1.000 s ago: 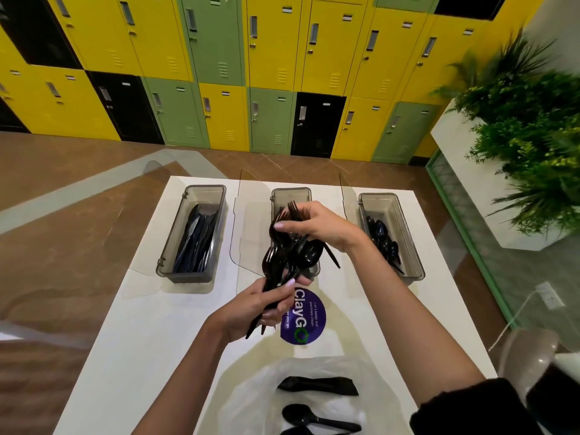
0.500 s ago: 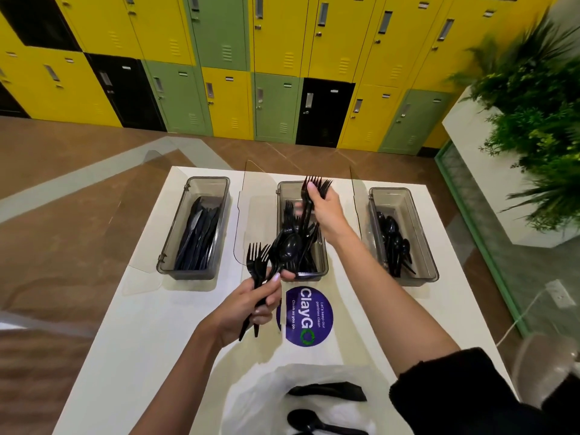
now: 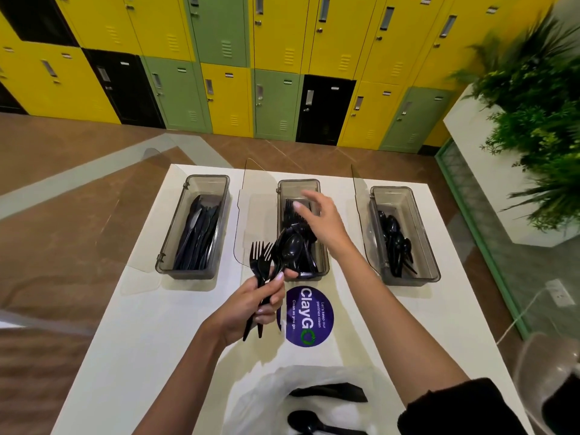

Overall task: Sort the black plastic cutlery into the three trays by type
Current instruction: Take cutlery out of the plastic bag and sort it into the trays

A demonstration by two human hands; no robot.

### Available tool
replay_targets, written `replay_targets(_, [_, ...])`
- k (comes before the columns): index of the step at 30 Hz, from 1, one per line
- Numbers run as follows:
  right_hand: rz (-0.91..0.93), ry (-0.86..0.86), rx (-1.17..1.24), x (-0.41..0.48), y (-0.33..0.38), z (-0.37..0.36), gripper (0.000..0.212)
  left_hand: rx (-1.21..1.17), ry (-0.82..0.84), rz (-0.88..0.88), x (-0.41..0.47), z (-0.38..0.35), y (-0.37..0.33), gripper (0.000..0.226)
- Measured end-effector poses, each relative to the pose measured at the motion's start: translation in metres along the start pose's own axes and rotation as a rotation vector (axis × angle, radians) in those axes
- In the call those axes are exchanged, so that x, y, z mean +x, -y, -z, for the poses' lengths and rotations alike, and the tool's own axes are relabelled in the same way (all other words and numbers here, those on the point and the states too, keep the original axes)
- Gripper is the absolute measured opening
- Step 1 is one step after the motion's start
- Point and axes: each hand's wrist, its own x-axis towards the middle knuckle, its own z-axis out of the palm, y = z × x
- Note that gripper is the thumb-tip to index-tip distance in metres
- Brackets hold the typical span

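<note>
Your white table (image 3: 150,309) carries the middle tray (image 3: 298,182), which holds forks. Left of it sits the knife tray (image 3: 191,271), right of it the spoon tray (image 3: 390,189). Your right hand (image 3: 326,221) hovers over the middle tray, fingers spread, holding nothing. Just in front of that tray, your left hand (image 3: 251,306) grips a bunch of forks and spoons (image 3: 276,255).

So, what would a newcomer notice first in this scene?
Probably the left hand at the centre, gripping a bundle of black forks and spoons, with the right hand open over the middle tray. Behind the white table, the wall of yellow, green and black lockers also stands out.
</note>
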Motion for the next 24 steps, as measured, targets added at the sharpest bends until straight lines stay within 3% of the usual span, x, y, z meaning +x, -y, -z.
replay_targets(2, [0.078,0.304,0.08,-0.012,0.022,0.011,0.039,0.005,0.007,0.012,0.0,-0.003,0.0,0.034])
replay_targets(4, [0.12,0.605,-0.029,-0.024,0.041,0.017,0.034,0.014,0.016,0.027,-0.001,-0.007,0.0,0.033])
replay_targets(6, [0.14,0.729,-0.183,-0.028,0.046,0.014,0.031,0.025,0.021,0.042,-0.001,-0.009,-0.001,0.031])
replay_targets(9, [0.137,0.67,-0.216,-0.03,0.045,0.009,0.024,0.062,0.026,0.036,-0.004,-0.014,-0.002,0.031])
replay_targets(14, [0.139,0.606,0.06,-0.028,0.053,0.013,0.017,0.141,-0.012,-0.027,-0.008,-0.013,-0.006,0.033])
replay_targets(18, [0.26,0.405,0.192,-0.016,0.071,0.028,0.014,0.176,-0.039,-0.049,-0.009,-0.01,-0.007,0.03])
replay_targets(22, [0.272,0.406,0.167,-0.008,0.077,0.043,0.014,0.185,-0.044,-0.046,-0.005,-0.009,-0.007,0.03])
replay_targets(24, [0.28,0.325,0.13,-0.003,0.074,0.043,0.013,0.17,-0.04,-0.039,-0.003,-0.009,-0.008,0.031])
